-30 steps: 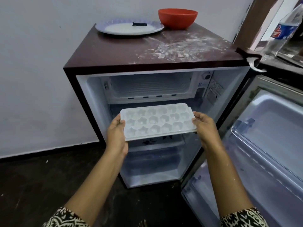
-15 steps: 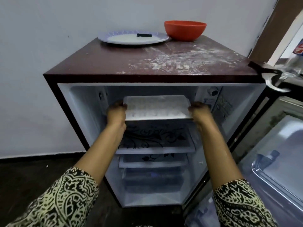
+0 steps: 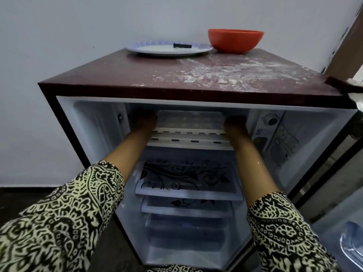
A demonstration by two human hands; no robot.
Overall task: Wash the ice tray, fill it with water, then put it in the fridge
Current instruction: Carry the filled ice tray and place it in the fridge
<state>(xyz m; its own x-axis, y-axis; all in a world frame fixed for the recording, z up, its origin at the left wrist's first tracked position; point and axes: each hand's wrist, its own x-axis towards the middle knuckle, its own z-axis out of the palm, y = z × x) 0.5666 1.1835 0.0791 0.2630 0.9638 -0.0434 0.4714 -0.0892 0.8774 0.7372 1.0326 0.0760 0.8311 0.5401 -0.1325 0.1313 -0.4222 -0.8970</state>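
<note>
both hands reach deep into the top compartment of the open fridge [image 3: 94,126], where it is dark. the left hand [image 3: 146,122] grasps the ice tray [image 3: 190,119] at its 9 o'clock end, and the right hand [image 3: 234,124] grasps it at its 3 o'clock end; the fingers are too dim to see one by one. the ice tray lies flat, just above the white slotted ledge of this compartment. toward 6 o'clock from it is a glass shelf [image 3: 186,179] with a black flower pattern. on the fridge top a plate [image 3: 153,49] stands at 11 o'clock, an orange bowl [image 3: 235,41] just beside it at 1 o'clock, and white powder [image 3: 225,73] is spread at 2 o'clock.
</note>
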